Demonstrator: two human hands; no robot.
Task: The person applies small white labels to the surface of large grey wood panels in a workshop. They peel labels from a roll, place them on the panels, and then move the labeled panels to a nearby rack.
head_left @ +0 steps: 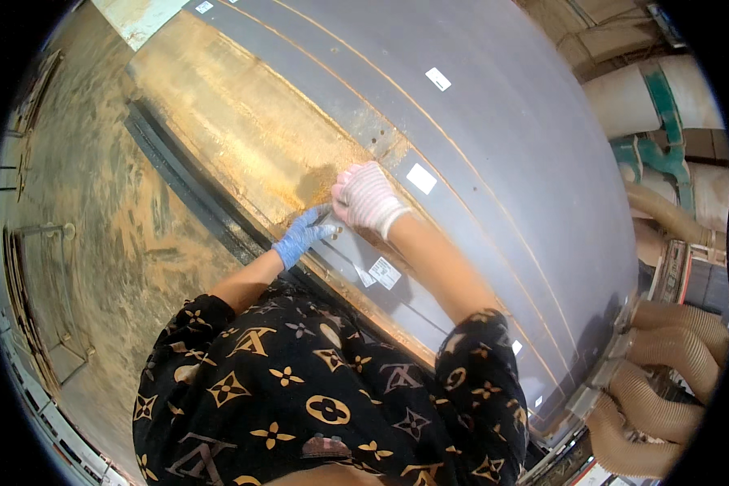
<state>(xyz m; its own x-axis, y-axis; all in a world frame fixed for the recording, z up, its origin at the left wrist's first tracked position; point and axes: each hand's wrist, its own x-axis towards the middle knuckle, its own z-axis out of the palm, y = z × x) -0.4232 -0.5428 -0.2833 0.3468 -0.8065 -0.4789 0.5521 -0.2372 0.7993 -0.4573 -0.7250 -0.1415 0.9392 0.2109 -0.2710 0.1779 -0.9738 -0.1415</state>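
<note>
My left hand, in a blue glove with paler fingertips, reaches over the near edge of a grey panel. Its fingers stretch out at the panel's end, the thumb apart from them. Right beside it, my right hand wears a pink-and-white striped glove and is closed. Its curled fingers hide whatever they hold, if anything. Both hands are at the border between the grey panel and a tan, dust-covered board surface. Loose sawdust lies heaped just beyond the hands.
Long grey strips with white labels lie side by side to the right. A dark rail runs along the table's left edge. Ribbed hoses and large ducts with a green fitting stand at the right. Sawdust covers the floor.
</note>
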